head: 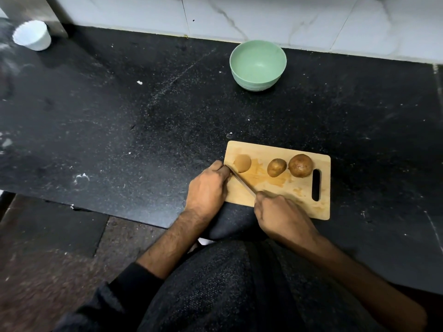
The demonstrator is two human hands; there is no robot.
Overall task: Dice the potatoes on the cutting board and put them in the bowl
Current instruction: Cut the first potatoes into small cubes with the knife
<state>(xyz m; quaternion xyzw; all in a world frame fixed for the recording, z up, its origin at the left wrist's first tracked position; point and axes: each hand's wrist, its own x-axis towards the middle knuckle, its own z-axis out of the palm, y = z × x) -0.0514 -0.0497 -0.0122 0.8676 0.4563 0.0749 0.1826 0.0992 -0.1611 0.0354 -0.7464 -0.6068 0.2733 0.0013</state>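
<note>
pale green bowl, tan cutting board, speckled black counter

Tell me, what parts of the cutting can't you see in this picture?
- Head view: the left hand covers whatever it holds at the cutting board's left edge, so that piece stays hidden.
- The right hand wraps the knife handle; only the blade shows.
- The cut potato piece is too blurred to tell its cut face.
- The green bowl's inside looks bare, though small bits would be too small to see.
</note>
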